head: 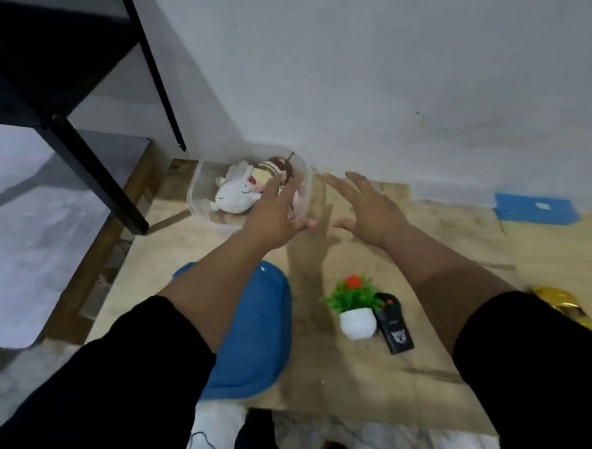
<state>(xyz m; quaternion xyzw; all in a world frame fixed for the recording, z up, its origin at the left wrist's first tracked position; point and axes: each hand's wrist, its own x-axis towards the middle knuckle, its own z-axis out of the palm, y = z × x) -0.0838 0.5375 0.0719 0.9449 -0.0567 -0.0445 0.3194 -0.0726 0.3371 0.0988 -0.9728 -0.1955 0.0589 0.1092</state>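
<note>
A clear plastic tub (pixel 197 191) stands on the floor against the white wall. Inside lie a white plush rabbit (pixel 236 194) and a brown-and-cream plush toy (pixel 279 166). My left hand (pixel 277 215) stretches over the tub's right side with straight fingers, holding nothing. My right hand (pixel 365 203) hovers just right of the tub, fingers spread and empty. Both forearms come from black sleeves.
A blue lid (pixel 256 336) lies under my left forearm. A small potted plant (pixel 357 307) in a white pot and a black box (pixel 394 325) sit between my arms. Black table legs (pixel 96 173) stand at left. A blue object (pixel 534 208) lies by the wall; something golden (pixel 562 303) is at right.
</note>
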